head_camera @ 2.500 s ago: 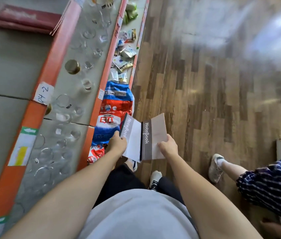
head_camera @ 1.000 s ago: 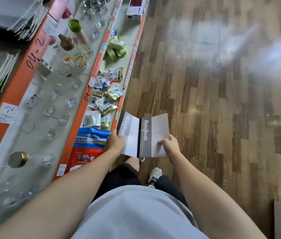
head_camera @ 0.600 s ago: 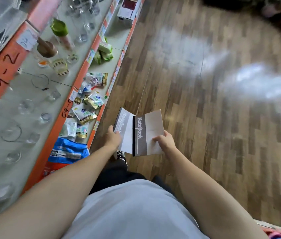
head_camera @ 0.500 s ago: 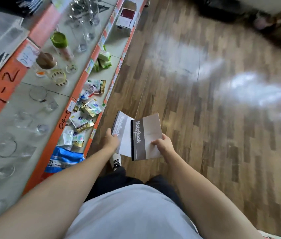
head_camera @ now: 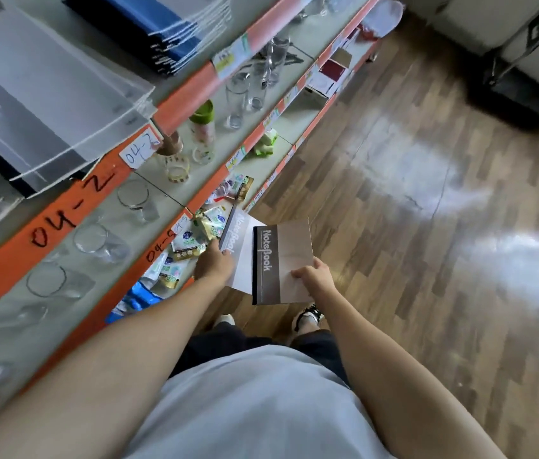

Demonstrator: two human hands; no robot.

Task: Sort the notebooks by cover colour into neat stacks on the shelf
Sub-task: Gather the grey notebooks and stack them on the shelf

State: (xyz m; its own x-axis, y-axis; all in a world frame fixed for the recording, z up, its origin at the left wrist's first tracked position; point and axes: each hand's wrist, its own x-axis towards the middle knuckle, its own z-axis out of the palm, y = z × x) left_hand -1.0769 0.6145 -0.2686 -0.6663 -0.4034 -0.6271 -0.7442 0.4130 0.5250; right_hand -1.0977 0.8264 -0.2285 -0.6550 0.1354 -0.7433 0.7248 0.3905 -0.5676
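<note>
A: Where are the notebooks right now?

B: Both are in the hands, over the wood-plank floor (head_camera: 427, 210), at about six o'clock from the orange-edged metal shelf unit (head_camera: 72, 210). The right hand (head_camera: 312, 276) pinches the lower right corner of the brown-covered notebook with a dark grey spine band (head_camera: 283, 263), fingers closed on it. The left hand (head_camera: 213, 265) grips the pale grey-and-white notebook (head_camera: 240, 246) at its lower left edge; it sits partly under the brown one.

A: And the stacks they belong to?

B: Up at ten to eleven o'clock, on the top shelf: a pile of blue-covered notebooks (head_camera: 155, 24) and a nearer pile of grey-covered notebooks (head_camera: 29, 104). These lie well apart from the hands.

A: What could go wrong?

B: I judge three things. Each book is held only by an edge, so a quick lift could let one slip out and drop to the floor. The tier between holds clear drinking glasses (head_camera: 241, 97) and a green-lidded bottle (head_camera: 203, 124); a forearm sweeping low could knock them. And the two covers are both muted, so the brown could be mis-sorted onto the grey pile.
</note>
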